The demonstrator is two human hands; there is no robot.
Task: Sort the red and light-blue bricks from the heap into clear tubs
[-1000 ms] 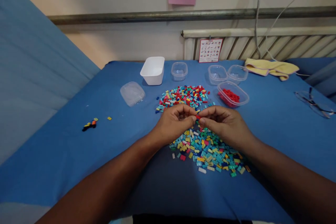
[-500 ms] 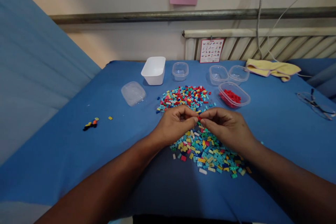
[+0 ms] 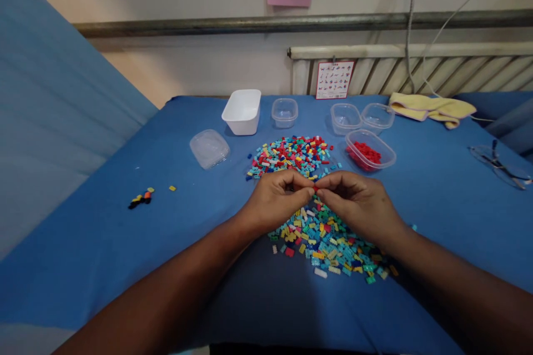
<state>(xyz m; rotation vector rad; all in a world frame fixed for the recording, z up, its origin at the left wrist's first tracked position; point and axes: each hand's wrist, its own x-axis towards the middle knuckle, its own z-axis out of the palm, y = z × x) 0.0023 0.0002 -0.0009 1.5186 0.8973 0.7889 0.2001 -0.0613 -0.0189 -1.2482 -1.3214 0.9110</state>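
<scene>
My left hand (image 3: 281, 199) and my right hand (image 3: 358, 202) meet above the middle of the table, thumbs and forefingers pinched together. Between their fingertips is a small red building brick (image 3: 315, 188), mostly covered by the fingers. Beneath and in front of the hands spreads a loose pile of small bricks (image 3: 333, 244) in blue, yellow, green and white. Beyond the hands lies another pile of mixed bricks (image 3: 287, 155) with many red ones. A clear plastic tub (image 3: 387, 158) behind my right hand holds red bricks (image 3: 364, 154).
At the back stand a white tub (image 3: 242, 113) and clear tubs (image 3: 285, 113) (image 3: 345, 119) (image 3: 378, 117). A clear lid (image 3: 209, 148) lies to the left, with a few black, orange and yellow pieces (image 3: 141, 198) farther out. On the right are a yellow cloth (image 3: 431, 108) and glasses (image 3: 499, 163).
The view has shifted very slightly. Both hands stay together at the red brick, with the fingertips a little closer around it.
</scene>
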